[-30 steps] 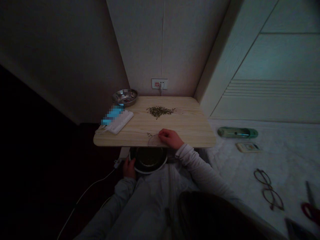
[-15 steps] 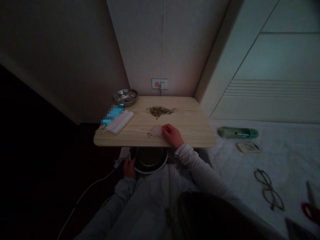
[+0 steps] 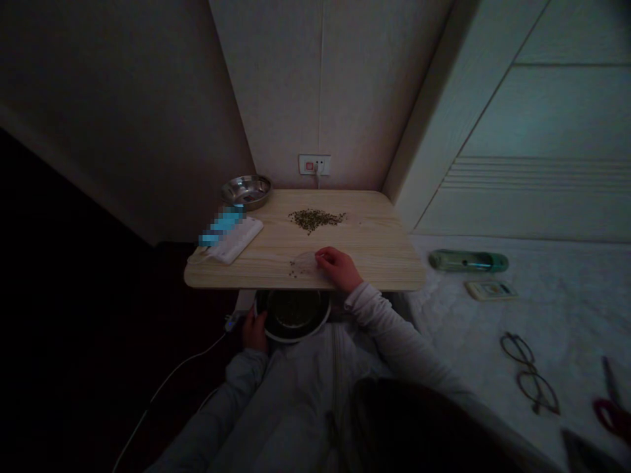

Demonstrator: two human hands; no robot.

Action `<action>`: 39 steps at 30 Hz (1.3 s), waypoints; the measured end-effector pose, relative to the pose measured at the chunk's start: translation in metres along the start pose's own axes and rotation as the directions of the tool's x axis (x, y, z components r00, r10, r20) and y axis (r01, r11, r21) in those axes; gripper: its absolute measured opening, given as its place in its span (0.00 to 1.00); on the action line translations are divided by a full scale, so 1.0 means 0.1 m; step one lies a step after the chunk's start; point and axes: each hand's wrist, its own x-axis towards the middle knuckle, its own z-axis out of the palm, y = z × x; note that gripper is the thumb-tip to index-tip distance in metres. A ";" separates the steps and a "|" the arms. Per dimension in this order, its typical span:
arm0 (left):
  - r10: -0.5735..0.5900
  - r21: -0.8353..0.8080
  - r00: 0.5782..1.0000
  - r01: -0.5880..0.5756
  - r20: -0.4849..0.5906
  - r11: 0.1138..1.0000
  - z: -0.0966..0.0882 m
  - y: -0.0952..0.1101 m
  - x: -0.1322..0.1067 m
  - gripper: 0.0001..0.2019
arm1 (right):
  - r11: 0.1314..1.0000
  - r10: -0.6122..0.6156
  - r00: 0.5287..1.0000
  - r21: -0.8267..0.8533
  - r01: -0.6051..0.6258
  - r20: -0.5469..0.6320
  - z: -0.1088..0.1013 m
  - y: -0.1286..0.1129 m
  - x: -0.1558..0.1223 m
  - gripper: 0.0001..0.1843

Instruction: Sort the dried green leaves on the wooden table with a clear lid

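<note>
My right hand (image 3: 341,268) is closed at the front of the small wooden table (image 3: 384,240), its fingertips pinching a thin, see-through rounded piece (image 3: 304,261) laid low against the tabletop. A few small greenish grains (image 3: 292,270) lie just left of that piece. Farther back on the table spreads a larger pile of the same grains (image 3: 313,220). Below the table's front edge, my left hand (image 3: 255,332) grips the left side of a dark round basin with a pale rim (image 3: 296,340). The basin's far side is hidden under the tabletop, and its contents are too dark to make out.
A steel bowl (image 3: 246,192) stands at the table's back left, beside a lit phone (image 3: 221,226) and a white box-like device (image 3: 237,242). A cable (image 3: 162,381) trails down at left. On the white bedding lie a green bottle-like object (image 3: 468,261), a remote (image 3: 491,290), eyeglasses (image 3: 530,371) and scissors (image 3: 614,414).
My right hand and the see-through piece have shifted slightly left over the front of the table. The few grains there have spread a little. My left hand stays on the basin.
</note>
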 end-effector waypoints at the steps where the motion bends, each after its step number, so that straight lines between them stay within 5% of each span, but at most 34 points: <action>1: 0.007 0.002 1.000 -0.007 0.001 1.000 0.00 -0.01 0.00 0.18 | 1.000 0.000 1.000 -0.001 0.000 -0.004 0.00 0.00 0.00 0.12; 21: 0.011 0.008 1.000 -0.012 0.021 1.000 0.00 0.02 -0.01 0.17 | 0.999 -0.035 0.997 0.015 0.034 0.066 0.01 0.01 -0.02 0.15; 30: 0.016 0.022 1.000 -0.017 0.015 1.000 -0.01 -0.02 0.00 0.19 | 0.997 -0.070 0.971 0.052 0.059 0.227 -0.02 -0.06 -0.04 0.15; 39: 0.033 0.032 0.999 -0.034 0.021 0.999 -0.02 -0.02 0.01 0.18 | 0.991 -0.106 0.965 -0.059 0.123 0.241 -0.01 -0.06 -0.05 0.13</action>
